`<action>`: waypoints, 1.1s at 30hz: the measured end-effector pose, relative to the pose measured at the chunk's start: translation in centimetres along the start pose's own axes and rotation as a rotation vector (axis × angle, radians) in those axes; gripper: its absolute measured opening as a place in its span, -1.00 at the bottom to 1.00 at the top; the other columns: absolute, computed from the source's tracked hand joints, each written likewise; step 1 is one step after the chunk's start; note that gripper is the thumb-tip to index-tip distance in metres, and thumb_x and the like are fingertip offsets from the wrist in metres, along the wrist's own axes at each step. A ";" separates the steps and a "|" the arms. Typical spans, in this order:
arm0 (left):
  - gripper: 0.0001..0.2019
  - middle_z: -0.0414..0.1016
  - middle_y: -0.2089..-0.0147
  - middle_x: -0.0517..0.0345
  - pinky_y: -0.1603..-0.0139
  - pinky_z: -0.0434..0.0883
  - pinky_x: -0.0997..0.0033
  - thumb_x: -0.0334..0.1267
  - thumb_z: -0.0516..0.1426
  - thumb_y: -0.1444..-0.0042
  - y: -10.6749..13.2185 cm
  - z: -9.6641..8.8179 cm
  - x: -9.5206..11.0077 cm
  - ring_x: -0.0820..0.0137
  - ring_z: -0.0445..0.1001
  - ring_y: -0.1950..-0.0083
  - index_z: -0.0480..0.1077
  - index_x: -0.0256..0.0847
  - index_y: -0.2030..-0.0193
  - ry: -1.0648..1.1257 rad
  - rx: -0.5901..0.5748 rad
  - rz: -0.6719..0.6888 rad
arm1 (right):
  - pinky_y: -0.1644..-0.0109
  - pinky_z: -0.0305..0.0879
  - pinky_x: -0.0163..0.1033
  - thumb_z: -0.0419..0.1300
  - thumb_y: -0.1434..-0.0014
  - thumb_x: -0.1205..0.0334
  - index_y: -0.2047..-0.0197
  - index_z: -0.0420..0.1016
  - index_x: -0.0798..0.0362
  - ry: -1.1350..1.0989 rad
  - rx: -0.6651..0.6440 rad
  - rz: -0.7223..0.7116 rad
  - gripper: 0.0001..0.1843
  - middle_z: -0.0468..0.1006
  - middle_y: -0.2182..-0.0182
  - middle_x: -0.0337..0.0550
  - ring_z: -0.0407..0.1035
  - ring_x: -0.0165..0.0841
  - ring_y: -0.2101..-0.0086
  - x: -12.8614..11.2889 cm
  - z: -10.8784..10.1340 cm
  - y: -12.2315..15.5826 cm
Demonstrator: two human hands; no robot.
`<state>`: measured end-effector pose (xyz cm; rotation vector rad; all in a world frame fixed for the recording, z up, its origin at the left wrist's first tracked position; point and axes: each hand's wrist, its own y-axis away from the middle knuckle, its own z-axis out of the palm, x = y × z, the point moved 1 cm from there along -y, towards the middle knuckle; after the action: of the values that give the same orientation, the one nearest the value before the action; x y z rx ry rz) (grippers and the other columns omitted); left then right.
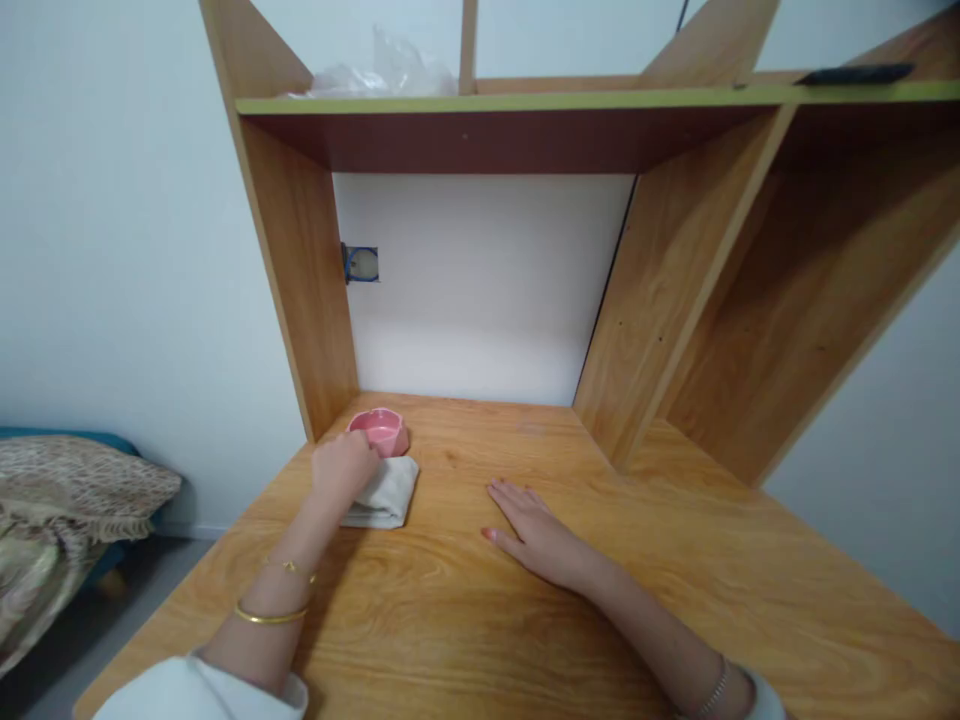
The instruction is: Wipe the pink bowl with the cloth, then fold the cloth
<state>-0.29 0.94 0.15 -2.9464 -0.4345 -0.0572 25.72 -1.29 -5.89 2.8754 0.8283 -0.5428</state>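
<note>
The left hand [345, 468] curls by the bowl [391, 432], which sits behind the cloth [388, 492] on the counter [450, 620] — whether it grips either, I cannot tell — while the right hand [534, 535], empty, lies flat, probably for support.

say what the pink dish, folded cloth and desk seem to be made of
Pink dish: glossy, perhaps glazed ceramic or plastic, judging by its shiny inside. Folded cloth: matte, seemingly soft fabric, going by its rounded folds; fibre unclear. Desk: smooth wood or wood-look laminate, faint sheen, grain visible.
</note>
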 end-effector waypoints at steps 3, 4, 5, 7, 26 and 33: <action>-0.68 0.48 0.20 -0.20 0.26 0.32 0.28 -0.32 -0.11 -0.05 -0.3 0.6 -1.0 0.11 0.44 0.14 0.41 -0.34 0.19 -0.009 -0.054 -0.058 | -0.22 -0.27 -0.07 -0.17 -0.13 -0.13 -0.22 -0.04 0.28 0.012 0.001 0.003 -0.25 -0.04 -0.20 0.07 -0.19 -0.20 -0.19 0.0 0.0 0.0; -0.68 0.47 0.19 -0.21 0.25 0.32 0.28 -0.32 -0.09 -0.04 -0.3 0.7 -1.1 0.11 0.44 0.13 0.41 -0.34 0.18 -0.006 -0.062 -0.064 | -0.22 -0.27 -0.07 -0.16 -0.13 -0.12 -0.22 -0.03 0.28 0.017 0.003 0.002 -0.25 -0.04 -0.20 0.08 -0.19 -0.20 -0.18 0.0 0.0 0.0; -0.68 0.47 0.19 -0.22 0.24 0.32 0.29 -0.31 -0.07 -0.03 -0.2 0.9 -1.0 0.12 0.43 0.13 0.41 -0.34 0.18 -0.004 -0.071 -0.068 | -0.22 -0.26 -0.07 -0.16 -0.13 -0.12 -0.21 -0.03 0.28 0.019 0.008 -0.001 -0.25 -0.04 -0.20 0.08 -0.18 -0.20 -0.18 0.0 0.1 0.0; -0.68 0.47 0.19 -0.23 0.23 0.32 0.30 -0.31 -0.05 0.00 0.0 1.0 -0.7 0.12 0.44 0.13 0.42 -0.34 0.18 0.003 -0.091 -0.069 | -0.22 -0.24 -0.06 -0.14 -0.13 -0.11 -0.21 -0.01 0.26 0.015 0.027 -0.010 -0.27 -0.01 -0.20 0.08 -0.16 -0.20 -0.18 0.1 0.2 0.0; -0.69 0.48 0.23 -0.19 0.22 0.30 0.32 -0.33 -0.11 -0.04 2.9 1.2 4.7 0.20 0.44 0.18 0.44 -0.35 0.29 0.188 -0.109 0.290 | -0.09 0.07 -0.09 0.02 -0.11 0.17 -0.04 0.27 0.09 0.037 0.385 -0.233 -0.59 0.34 0.00 -0.03 0.16 -0.26 -0.02 -1.2 -0.6 -0.3; -0.66 0.50 0.17 0.08 0.15 0.26 0.52 -0.35 -0.12 -0.01 3.2 2.4 5.7 0.38 0.42 0.15 0.48 -0.22 0.26 0.385 -0.137 0.522 | -0.07 0.05 -0.09 0.04 -0.10 0.19 -0.05 0.24 0.04 0.086 0.395 -0.263 -0.58 0.34 0.01 -0.06 0.17 -0.25 0.01 -1.7 -0.7 -0.6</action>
<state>6.17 -0.09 -2.38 -2.9708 0.4027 -0.5920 24.26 -1.47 -4.57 3.1796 1.2538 -0.6810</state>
